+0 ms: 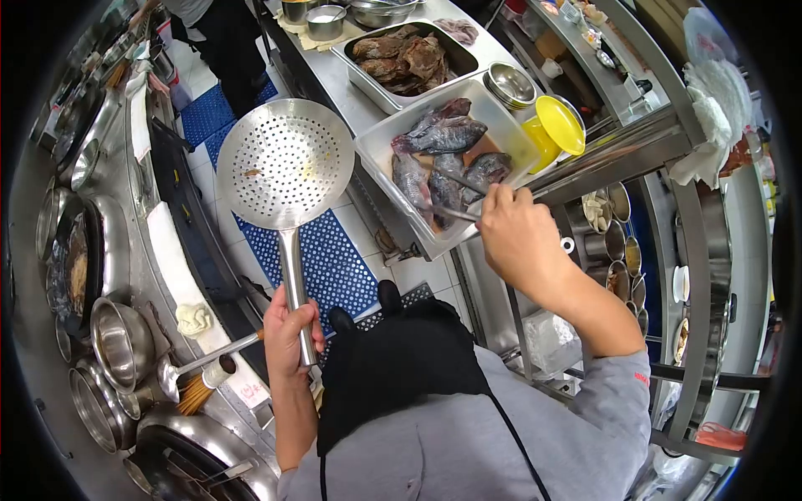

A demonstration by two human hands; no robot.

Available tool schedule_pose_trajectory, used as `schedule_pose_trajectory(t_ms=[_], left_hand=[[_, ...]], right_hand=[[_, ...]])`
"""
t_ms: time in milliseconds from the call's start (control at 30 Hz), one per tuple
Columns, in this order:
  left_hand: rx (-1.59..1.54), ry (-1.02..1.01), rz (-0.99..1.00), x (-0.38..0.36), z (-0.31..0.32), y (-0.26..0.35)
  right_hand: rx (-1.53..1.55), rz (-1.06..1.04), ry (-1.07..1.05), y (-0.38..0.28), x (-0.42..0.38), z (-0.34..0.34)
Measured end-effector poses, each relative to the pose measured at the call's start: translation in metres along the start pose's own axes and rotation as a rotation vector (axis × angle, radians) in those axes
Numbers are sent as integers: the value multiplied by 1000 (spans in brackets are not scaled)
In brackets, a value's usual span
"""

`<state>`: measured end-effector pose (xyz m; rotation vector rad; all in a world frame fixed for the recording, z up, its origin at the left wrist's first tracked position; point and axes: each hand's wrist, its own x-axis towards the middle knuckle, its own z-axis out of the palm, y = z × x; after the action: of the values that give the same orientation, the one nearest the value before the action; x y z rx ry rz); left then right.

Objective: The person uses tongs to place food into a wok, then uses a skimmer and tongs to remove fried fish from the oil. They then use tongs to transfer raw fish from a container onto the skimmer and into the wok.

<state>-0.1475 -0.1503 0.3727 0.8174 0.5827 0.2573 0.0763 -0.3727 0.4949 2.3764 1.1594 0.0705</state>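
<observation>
My left hand (291,330) is wrapped round the metal handle of a large perforated skimmer (288,163). Its round bowl is raised over the aisle, with a few small brown bits on it. My right hand (520,238) grips metal tongs (455,215), whose two arms reach apart into a translucent white tub (439,242). Inside the tub lie several raw, dark-skinned fish (451,136) in a little brownish liquid. The tongs' tips are among the lower fish, and one arm overlaps a fish in this view.
Beyond the tub, a steel pan (368,88) holds browned fish. Small metal bowls (511,83) and a yellow dish (560,125) sit beside it. Left are woks, a steel bowl (122,344) and a ladle (169,377). A person (225,42) stands farther up the aisle.
</observation>
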Motion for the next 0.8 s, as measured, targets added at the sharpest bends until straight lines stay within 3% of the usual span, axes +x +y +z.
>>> schedule_pose_trajectory(t_ms=[267,300,400,433,533,633,800], left_hand=[[-6,-56,-61,8,-20,5],[7,-60,-71,10,-20,5],[-18,-80,-82,12,-21,10],[-23,-86,-79,11,-21,12],[-9,-103,-59,9,-29,15],[19,-84,-59,10,-30,18],[38,-99,-70,16,-28,23]], right_hand=[[-123,-78,-171,-5,21,-12],[-227,16,-196,-12,31,-13],[-10,59,-71,12,38,-6],[-46,39,-132,16,30,-11],[-45,72,-18,21,-9,-12],[-26,32,-96,20,-24,-31],[-37,76,-3,-8,5,8]])
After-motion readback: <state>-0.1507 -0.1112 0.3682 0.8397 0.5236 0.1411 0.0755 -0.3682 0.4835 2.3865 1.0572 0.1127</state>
